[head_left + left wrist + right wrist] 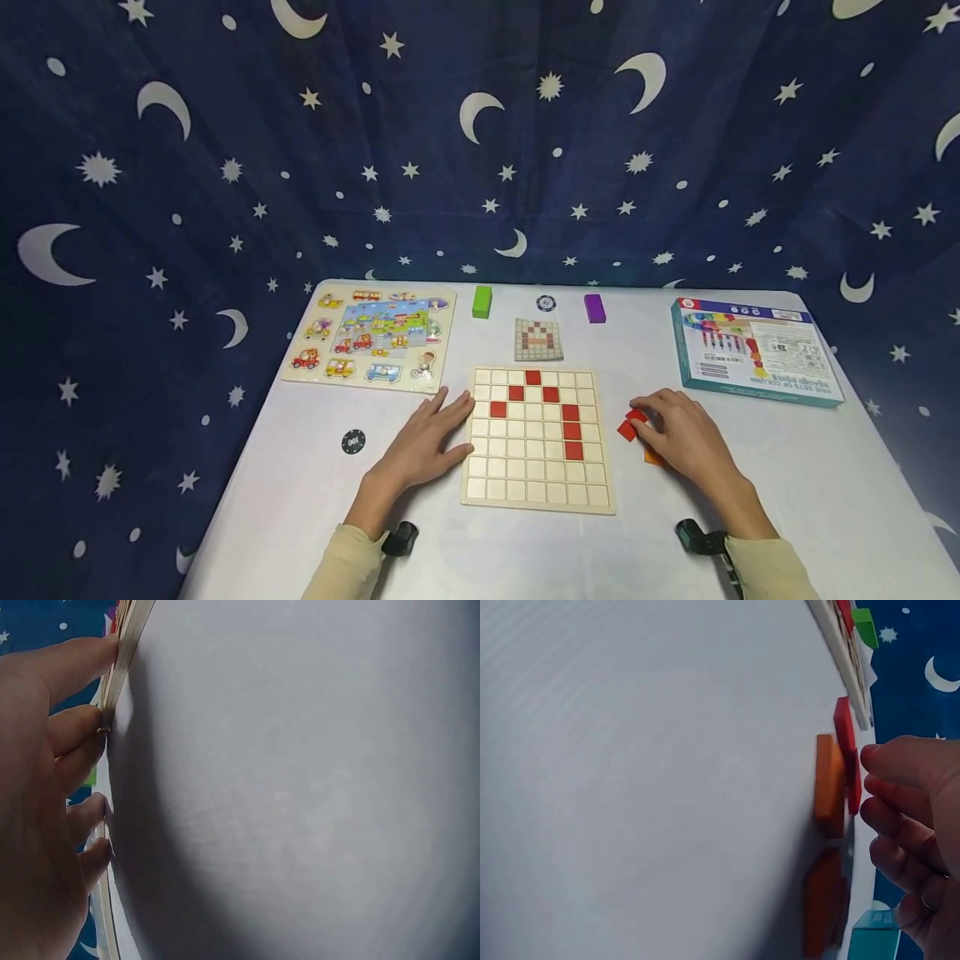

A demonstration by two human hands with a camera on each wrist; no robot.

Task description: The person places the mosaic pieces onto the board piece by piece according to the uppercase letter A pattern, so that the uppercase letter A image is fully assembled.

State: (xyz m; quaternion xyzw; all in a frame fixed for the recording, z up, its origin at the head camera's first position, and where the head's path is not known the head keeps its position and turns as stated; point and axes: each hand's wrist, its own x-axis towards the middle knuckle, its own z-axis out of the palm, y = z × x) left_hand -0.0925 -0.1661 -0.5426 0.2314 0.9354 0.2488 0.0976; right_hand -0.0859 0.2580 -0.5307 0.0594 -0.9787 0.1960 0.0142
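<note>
A pale wooden grid board (525, 492) lies at the table's middle, with several red square tiles (572, 431) set in its cells. My left hand (422, 446) rests at its left side, fingers spread and touching the edge; the left wrist view shows the fingertips (109, 645) against that edge. Right of the board, my right hand (686, 437) hovers over loose red tiles (627, 430), thumb and forefinger on either side of one. In the right wrist view these tiles lie beside orange pieces (829, 787), just under the fingertips. A printed pattern card (537, 353) lies behind the board.
At the back left is a vehicle puzzle board (296, 367); at the back right, a teal-edged box (757, 350). A green block (482, 302), a purple block (595, 308) and a poker chip (546, 303) line the back. A black chip (353, 442) lies left.
</note>
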